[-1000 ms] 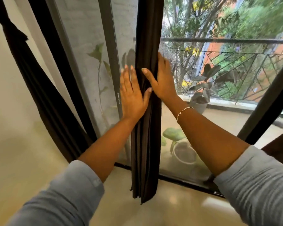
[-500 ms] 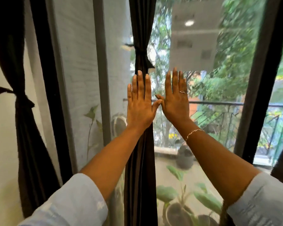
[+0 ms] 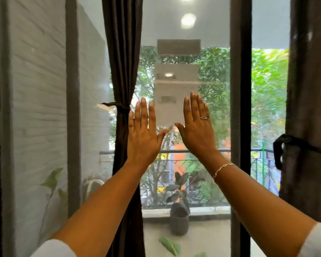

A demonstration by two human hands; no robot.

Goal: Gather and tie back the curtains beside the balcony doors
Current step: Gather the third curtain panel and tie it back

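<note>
Middle curtain [image 3: 122, 62]: dark brown cloth, matt, in soft pleats.
Middle tie [image 3: 120, 108]: thin dark cloth band.
Right curtain [image 3: 308, 89]: dark matt cloth, blurred.
Right tie [image 3: 293, 140]: black cloth strap.
Door glass [image 3: 183, 52]: smooth, glossy, mirroring lamps.
Door frame [image 3: 239, 89]: dark, smooth, matt; material unclear.
Wall [image 3: 39, 89]: white-painted brick, rough, matt.
Railing [image 3: 183, 151]: dark metal bars.
Pot [image 3: 178, 223]: dark grey, matt.
Ring [image 3: 204, 117]: shiny metal, on the right hand [image 3: 197, 130].
Bracelet [image 3: 223, 168]: gold-toned metal chain, glinting.
Sleeve [image 3: 54, 249]: pale cloth.

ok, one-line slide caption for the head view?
Left hand and right hand held up flat and open before the balcony door, beside a dark curtain cinched by its tie.
</note>
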